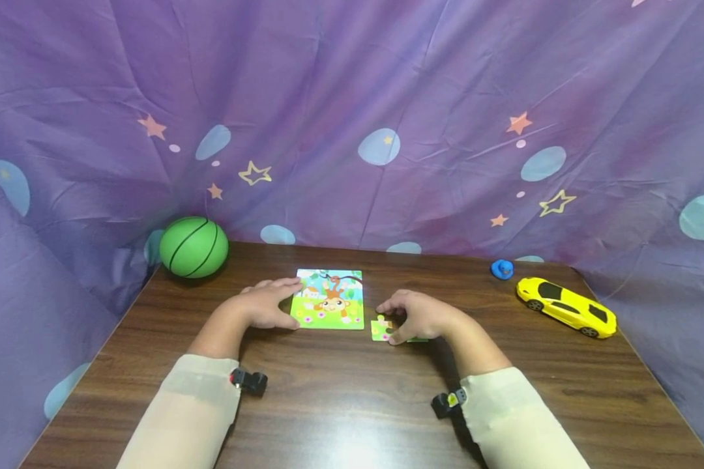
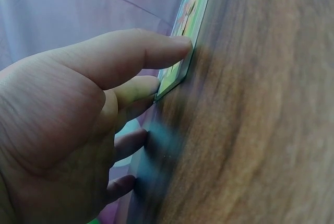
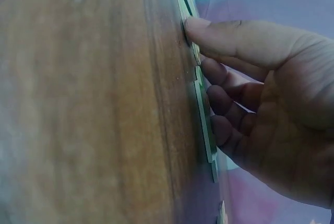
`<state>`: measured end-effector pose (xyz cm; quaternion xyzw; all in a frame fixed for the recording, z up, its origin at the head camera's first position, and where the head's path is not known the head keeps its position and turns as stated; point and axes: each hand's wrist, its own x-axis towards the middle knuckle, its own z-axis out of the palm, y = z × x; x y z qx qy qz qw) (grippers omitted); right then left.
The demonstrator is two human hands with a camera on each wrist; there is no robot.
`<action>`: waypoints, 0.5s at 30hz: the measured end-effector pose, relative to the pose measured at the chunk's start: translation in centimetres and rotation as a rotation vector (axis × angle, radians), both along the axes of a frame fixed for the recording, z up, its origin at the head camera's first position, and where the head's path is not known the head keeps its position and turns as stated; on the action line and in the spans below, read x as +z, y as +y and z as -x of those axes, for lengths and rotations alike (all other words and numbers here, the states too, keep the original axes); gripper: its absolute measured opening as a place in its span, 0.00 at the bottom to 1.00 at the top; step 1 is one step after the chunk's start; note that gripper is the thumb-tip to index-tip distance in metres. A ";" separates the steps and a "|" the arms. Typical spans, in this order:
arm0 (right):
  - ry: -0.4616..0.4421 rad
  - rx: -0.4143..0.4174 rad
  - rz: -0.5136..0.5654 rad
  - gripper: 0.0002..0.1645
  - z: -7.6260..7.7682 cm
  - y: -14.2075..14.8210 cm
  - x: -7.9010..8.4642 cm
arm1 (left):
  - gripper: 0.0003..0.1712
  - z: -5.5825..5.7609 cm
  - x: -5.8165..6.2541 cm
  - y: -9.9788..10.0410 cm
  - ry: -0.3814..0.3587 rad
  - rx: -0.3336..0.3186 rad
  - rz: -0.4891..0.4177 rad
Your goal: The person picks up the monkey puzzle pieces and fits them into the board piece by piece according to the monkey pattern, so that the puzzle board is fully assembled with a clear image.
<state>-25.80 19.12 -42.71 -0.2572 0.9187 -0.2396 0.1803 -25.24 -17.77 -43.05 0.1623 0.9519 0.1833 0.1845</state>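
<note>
A square jigsaw puzzle [image 1: 337, 319] with a monkey picture lies flat at the middle of the table. My left hand [image 1: 264, 305] is at its left side, thumb and index finger spread along that edge; in the left wrist view the thumb [image 2: 167, 51] touches the puzzle's near edge. Just right of the puzzle, my right hand [image 1: 425, 316] pinches a green puzzle piece [image 1: 379, 331], which sits slightly tilted under the thumb [image 3: 219, 33] in the right wrist view. More loose pieces [image 3: 205, 122] lie below the curled fingers, mostly hidden by the hand in the head view.
A green ball [image 1: 193, 247] stands at the back left corner. Toward the right edge are a small blue duck [image 1: 502, 269] and a yellow toy car [image 1: 566, 307]. A purple patterned curtain [image 1: 311, 98] hangs behind the wooden table [image 1: 328, 397].
</note>
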 end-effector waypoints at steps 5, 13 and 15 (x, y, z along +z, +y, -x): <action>0.013 -0.008 -0.015 0.35 0.0 -0.1 -0.1 | 0.56 0.0 0.0 0.0 -0.003 0.002 0.002; 0.018 -0.028 0.089 0.28 0.3 -0.4 -0.4 | 0.57 -0.1 0.0 0.0 -0.003 0.003 0.001; -0.010 -0.044 0.143 0.23 0.3 -0.4 -0.4 | 0.57 -0.1 0.0 0.0 -0.001 0.003 0.002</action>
